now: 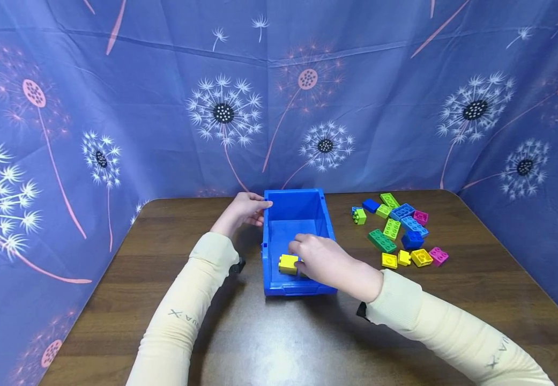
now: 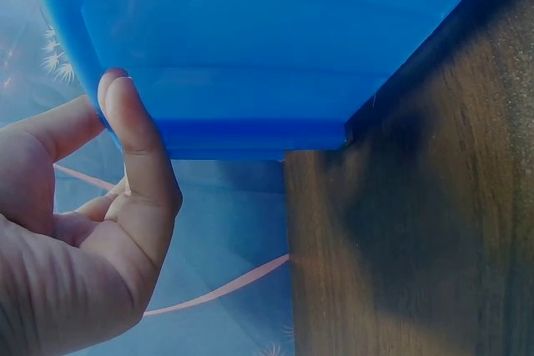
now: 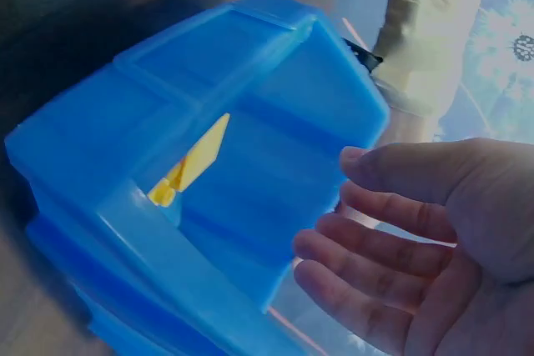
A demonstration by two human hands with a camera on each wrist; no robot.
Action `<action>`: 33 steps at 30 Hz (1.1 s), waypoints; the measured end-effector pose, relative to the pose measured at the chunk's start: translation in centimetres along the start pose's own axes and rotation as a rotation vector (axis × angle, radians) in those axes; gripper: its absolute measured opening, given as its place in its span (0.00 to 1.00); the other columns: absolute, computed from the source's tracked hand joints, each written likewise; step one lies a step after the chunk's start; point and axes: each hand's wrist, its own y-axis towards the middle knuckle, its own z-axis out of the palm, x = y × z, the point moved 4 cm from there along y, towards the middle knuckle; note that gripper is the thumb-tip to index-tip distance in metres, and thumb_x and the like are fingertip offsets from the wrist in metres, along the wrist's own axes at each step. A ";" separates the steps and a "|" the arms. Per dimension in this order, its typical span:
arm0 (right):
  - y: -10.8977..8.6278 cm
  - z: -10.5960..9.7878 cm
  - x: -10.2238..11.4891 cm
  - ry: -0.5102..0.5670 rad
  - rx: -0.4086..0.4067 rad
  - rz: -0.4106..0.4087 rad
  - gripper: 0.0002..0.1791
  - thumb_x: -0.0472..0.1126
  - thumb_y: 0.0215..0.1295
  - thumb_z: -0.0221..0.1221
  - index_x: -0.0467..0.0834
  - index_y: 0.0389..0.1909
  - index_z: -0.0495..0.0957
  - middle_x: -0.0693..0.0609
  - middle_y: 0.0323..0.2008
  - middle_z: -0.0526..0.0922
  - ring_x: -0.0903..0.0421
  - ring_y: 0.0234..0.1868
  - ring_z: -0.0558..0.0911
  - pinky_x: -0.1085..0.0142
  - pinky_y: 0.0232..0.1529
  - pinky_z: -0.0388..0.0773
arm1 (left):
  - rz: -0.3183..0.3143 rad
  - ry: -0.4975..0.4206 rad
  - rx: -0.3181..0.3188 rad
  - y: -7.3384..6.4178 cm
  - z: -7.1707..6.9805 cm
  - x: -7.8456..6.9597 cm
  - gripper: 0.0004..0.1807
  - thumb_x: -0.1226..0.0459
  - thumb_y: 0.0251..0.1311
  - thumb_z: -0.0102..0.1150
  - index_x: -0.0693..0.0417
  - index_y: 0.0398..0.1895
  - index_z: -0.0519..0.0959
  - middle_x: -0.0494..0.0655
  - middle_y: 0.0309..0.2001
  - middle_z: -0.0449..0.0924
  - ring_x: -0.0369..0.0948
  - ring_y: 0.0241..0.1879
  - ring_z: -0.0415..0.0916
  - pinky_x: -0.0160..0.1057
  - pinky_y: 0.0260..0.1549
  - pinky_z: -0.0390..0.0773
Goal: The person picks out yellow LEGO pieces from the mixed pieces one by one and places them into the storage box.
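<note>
A blue plastic bin (image 1: 299,289) stands on the wooden table. My left hand (image 1: 246,210) grips its left rim near the back, thumb over the edge; in the left wrist view the thumb and a finger pinch the blue wall (image 2: 267,39). Over the bin's right side hovers my right hand (image 1: 329,265). Its fingers (image 3: 367,268) are loosely bent with nothing between them in the right wrist view. Yellow toy building bricks (image 1: 287,264) lie inside the bin near its front, partly hidden by the right hand and the bin wall.
Right of the bin several loose bricks lie scattered, among them a dark green brick (image 1: 382,241), a blue brick (image 1: 412,240), a yellow brick (image 1: 422,258) and a magenta brick (image 1: 438,256). A blue dandelion-print cloth (image 1: 380,128) hangs behind the table.
</note>
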 end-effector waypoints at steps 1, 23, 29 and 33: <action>-0.1 -0.3 0.1 0.005 -0.013 -0.006 0.16 0.44 0.53 0.69 0.45 0.42 0.82 0.51 0.38 0.83 0.56 0.38 0.83 0.63 0.38 0.84 | -0.001 0.001 -0.001 0.0 0.0 0.0 0.22 0.56 0.61 0.61 0.58 0.54 0.72 0.53 0.32 0.77 0.41 0.21 0.79 0.40 0.33 0.84; -2.7 -4.3 -1.0 -0.003 -0.330 -0.141 0.16 0.42 0.53 0.69 0.45 0.43 0.81 0.51 0.41 0.83 0.54 0.44 0.83 0.63 0.39 0.83 | 0.011 0.003 -0.002 0.0 -0.1 0.1 0.22 0.55 0.60 0.61 0.58 0.52 0.72 0.54 0.32 0.77 0.41 0.21 0.79 0.42 0.36 0.84; -3.7 -5.5 -1.8 -0.002 -0.419 -0.127 0.19 0.41 0.51 0.70 0.43 0.45 0.80 0.48 0.43 0.83 0.51 0.46 0.82 0.61 0.38 0.83 | 0.015 -0.002 -0.002 0.0 0.0 0.0 0.22 0.56 0.60 0.61 0.58 0.53 0.72 0.53 0.32 0.77 0.40 0.20 0.78 0.41 0.34 0.84; -4.4 -6.0 -2.6 -0.016 -0.458 -0.106 0.20 0.40 0.50 0.71 0.42 0.45 0.80 0.47 0.44 0.82 0.51 0.45 0.82 0.63 0.31 0.83 | 0.016 -0.003 -0.003 0.0 0.0 0.0 0.22 0.56 0.61 0.61 0.59 0.53 0.72 0.53 0.32 0.77 0.40 0.20 0.78 0.40 0.31 0.84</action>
